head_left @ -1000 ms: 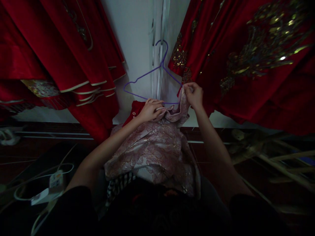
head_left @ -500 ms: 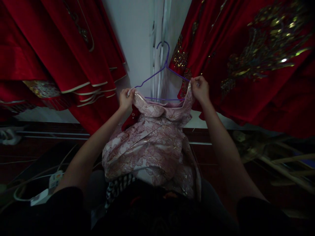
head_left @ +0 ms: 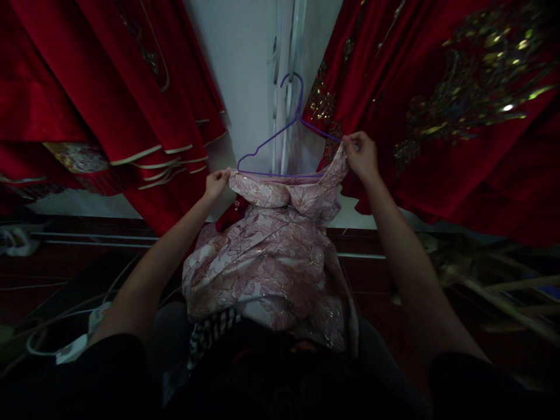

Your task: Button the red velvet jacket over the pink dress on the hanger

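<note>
A pink dress with a metallic leaf pattern spreads down across my lap. My left hand pinches the upper left corner of its bodice, pulled out to the side. At the other shoulder, my right hand grips the top of the strap close to the right arm of a purple hanger. The hanger's left end shows bare, just above the bodice edge. Its bottom bar runs along the neckline, and its hook points up against the white wall.
Red garments with gold trim hang at the left. More red cloth with gold sequins hangs at the right. A white power strip with cords lies lower left, and a wooden frame stands lower right.
My left hand has moved left and down with its corner of the dress, and the hanger's left end has come into view. My right hand has shifted slightly right.
</note>
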`<state>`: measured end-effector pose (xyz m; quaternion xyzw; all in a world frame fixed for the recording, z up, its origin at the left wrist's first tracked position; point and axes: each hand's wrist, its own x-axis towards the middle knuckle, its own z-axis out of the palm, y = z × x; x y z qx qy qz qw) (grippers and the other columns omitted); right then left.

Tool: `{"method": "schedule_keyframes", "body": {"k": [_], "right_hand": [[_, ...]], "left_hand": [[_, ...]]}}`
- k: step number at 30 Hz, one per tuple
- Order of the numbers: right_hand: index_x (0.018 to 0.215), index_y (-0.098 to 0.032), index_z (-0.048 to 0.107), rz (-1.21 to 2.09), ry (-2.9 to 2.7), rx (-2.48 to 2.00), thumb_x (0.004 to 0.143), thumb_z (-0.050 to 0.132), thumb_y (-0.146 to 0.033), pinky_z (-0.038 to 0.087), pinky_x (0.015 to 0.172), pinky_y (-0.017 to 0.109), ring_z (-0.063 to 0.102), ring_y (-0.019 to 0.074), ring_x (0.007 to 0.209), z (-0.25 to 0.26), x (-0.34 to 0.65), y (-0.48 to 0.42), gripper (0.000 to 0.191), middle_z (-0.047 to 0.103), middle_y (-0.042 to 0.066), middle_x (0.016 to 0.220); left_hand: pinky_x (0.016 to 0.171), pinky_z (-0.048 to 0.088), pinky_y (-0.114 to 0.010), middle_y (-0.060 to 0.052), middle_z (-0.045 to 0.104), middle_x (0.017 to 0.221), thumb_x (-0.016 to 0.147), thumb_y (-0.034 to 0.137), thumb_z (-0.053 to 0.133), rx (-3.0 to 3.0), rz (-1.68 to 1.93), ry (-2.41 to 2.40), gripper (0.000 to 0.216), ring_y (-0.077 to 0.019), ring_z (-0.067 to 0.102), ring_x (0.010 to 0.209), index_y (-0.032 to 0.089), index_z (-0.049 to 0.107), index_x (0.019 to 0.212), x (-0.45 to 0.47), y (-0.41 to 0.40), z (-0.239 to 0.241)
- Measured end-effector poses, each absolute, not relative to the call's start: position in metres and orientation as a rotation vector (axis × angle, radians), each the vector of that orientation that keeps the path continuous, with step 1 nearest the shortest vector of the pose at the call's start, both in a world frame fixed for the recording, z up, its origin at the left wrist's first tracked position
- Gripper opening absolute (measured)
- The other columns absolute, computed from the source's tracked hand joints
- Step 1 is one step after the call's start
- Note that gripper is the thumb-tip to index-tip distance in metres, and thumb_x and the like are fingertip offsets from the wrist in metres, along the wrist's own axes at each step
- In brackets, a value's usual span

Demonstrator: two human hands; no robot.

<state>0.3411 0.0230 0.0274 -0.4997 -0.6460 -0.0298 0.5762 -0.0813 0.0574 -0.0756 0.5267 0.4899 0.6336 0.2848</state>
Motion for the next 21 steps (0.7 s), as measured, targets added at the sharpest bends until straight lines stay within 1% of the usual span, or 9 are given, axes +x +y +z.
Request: {"method": "schedule_keyframes", "body": {"k": [3, 8, 13, 15, 18, 21], "right_hand": [[0.092, -0.023, 0.062, -0.066, -1.519, -1.174, 0.087, 0.044, -0.066, 0.048, 0.089, 0.045, 0.064, 0.0256, 0.094, 0.029, 0.341, 0.021, 0.047, 0.067, 0.009, 0.092], [0.093, -0.023, 0.061, -0.055, -1.544, -1.200, 0.087, 0.044, -0.066, 0.047, 0.089, 0.045, 0.063, 0.0257, 0.096, 0.028, 0.341, 0.022, 0.048, 0.066, 0.009, 0.093], [0.088, -0.022, 0.059, 0.059, -1.546, -1.198, 0.085, 0.045, -0.068, 0.049, 0.087, 0.045, 0.064, 0.0248, 0.091, 0.020, 0.332, 0.024, 0.048, 0.065, 0.009, 0.090], [0.087, -0.022, 0.058, 0.076, -1.539, -1.184, 0.084, 0.045, -0.069, 0.049, 0.085, 0.043, 0.063, 0.0238, 0.089, 0.017, 0.330, 0.025, 0.049, 0.064, 0.008, 0.088], [0.085, -0.022, 0.057, 0.087, -1.540, -1.157, 0.083, 0.046, -0.070, 0.049, 0.085, 0.042, 0.062, 0.0232, 0.088, 0.014, 0.332, 0.027, 0.049, 0.063, 0.008, 0.087], [0.086, -0.022, 0.057, 0.103, -1.549, -1.149, 0.082, 0.048, -0.070, 0.049, 0.084, 0.042, 0.062, 0.0237, 0.089, 0.013, 0.336, 0.029, 0.048, 0.063, 0.008, 0.087]], "left_hand": [[0.056, 0.038, -0.020, 0.000, 0.060, 0.064, 0.071, 0.053, 0.071, 1.417, 1.701, 1.289, 0.040, -0.0094, 0.049, 0.059, 0.013, 0.065, 0.071, -0.084, 0.054, -0.075], [0.062, 0.043, -0.020, -0.003, 0.066, 0.075, 0.074, 0.057, 0.067, 1.549, 1.756, 1.150, 0.043, -0.0108, 0.055, 0.066, 0.015, 0.068, 0.080, -0.081, 0.055, -0.064], [0.070, 0.047, -0.023, -0.005, 0.069, 0.082, 0.079, 0.059, 0.061, 1.869, 1.672, 1.078, 0.046, -0.0145, 0.060, 0.076, 0.015, 0.070, 0.087, -0.059, 0.055, -0.023], [0.071, 0.048, -0.023, -0.004, 0.069, 0.079, 0.080, 0.058, 0.061, 2.012, 1.578, 1.067, 0.046, -0.0163, 0.062, 0.080, 0.014, 0.071, 0.090, -0.049, 0.053, -0.004], [0.068, 0.048, -0.022, -0.003, 0.066, 0.071, 0.083, 0.055, 0.058, 2.084, 1.460, 1.080, 0.044, -0.0159, 0.063, 0.076, 0.013, 0.070, 0.091, -0.043, 0.052, 0.012], [0.062, 0.049, -0.021, -0.004, 0.066, 0.073, 0.091, 0.049, 0.048, 1.909, 1.508, 1.187, 0.038, -0.0139, 0.063, 0.070, 0.015, 0.065, 0.094, -0.051, 0.059, 0.003]]}}
